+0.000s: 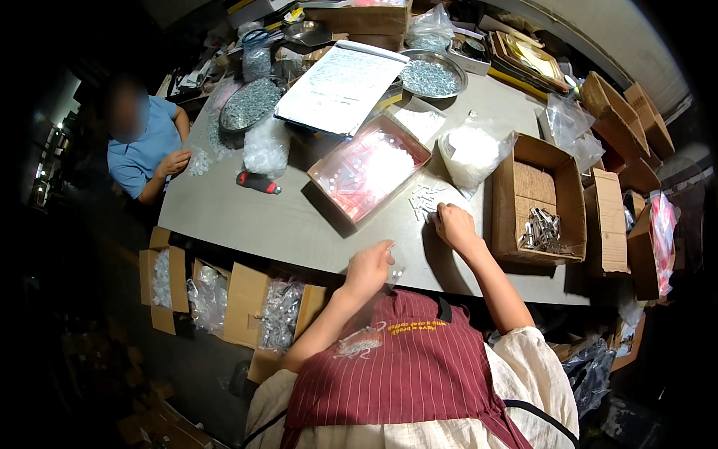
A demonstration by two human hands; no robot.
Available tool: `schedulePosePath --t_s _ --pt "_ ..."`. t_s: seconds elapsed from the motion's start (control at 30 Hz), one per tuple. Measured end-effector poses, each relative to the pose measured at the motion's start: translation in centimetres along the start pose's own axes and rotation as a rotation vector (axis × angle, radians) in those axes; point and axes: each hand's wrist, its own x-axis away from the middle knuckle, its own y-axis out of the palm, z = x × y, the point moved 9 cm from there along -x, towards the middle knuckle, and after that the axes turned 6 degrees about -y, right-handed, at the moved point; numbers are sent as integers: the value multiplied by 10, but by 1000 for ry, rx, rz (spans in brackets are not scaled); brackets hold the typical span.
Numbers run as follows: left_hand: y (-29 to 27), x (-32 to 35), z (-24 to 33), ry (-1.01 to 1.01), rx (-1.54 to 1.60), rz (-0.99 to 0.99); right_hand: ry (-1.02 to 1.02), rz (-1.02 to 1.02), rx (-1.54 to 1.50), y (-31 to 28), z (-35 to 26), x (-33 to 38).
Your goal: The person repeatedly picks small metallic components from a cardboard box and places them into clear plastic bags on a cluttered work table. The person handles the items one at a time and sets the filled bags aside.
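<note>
My left hand [368,269] is near the table's front edge, closed on a small clear plastic bag [394,267] with tiny parts in it. My right hand [453,224] rests on the grey table [247,213], fingertips pinched at a scatter of small white parts [425,199]. Just beyond them lies a shallow pink tray [368,169] filled with small clear bags. A clear bag of white parts [473,153] stands right of the tray.
An open cardboard box [540,197] with metal pieces sits to the right of my right hand. A red-handled tool [259,182], round metal pans of screws [429,75] and a paper pad [340,86] lie farther back. Another person in blue [142,146] sits at the left. Boxes of bagged parts [224,299] stand on the floor.
</note>
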Motion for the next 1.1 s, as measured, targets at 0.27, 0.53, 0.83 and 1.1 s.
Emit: schedulePosePath --t_s 0.27,0.53,0.83,1.1 --pt "0 -5 34 163 38 34 -94 -59 26 5 6 34" --pt "1 -4 69 194 2 45 -80 -62 -421 -49 -17 57" --pt "30 -1 111 496 -64 1 -375 392 -634 -152 -54 84" --pt "40 2 144 699 -71 41 -572 373 -372 -184 -62 100"
